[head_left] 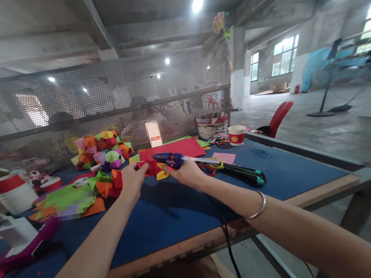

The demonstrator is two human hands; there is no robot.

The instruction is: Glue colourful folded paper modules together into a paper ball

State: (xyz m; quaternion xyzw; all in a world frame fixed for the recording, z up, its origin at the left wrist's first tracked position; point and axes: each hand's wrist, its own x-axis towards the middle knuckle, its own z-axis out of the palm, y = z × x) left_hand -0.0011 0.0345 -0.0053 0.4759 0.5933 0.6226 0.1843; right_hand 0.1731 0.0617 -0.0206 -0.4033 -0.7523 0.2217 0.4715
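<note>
At 12 o'clock, your left hand (134, 177) pinches red folded paper (151, 167), your right hand (186, 172) grips a blue plastic glue gun (173, 159); its hot tip may burn you.

Blue tabletop (170, 213) crowded with craft paper and tools, fenced at the back by a perforated metal screen (91, 93).

Colourful folded paper balls (104, 148) sit against the screen, with loose green and orange paper pieces (74, 199) spread in front of them. A stack of red-and-white paper cups (13, 193) stands far left, near a white and purple device (19, 237). A red sheet (180, 148) lies mid-table with a pink sheet (224, 157) to its right. Scissors (212, 167) and a green-black utility knife (247, 173) lie close together. At the far corner a woven basket (212, 125) stands just beside a single paper cup (237, 134). A paper flower (219, 22) tops the screen, and a red chair (277, 119) stands beyond the table edge.
</note>
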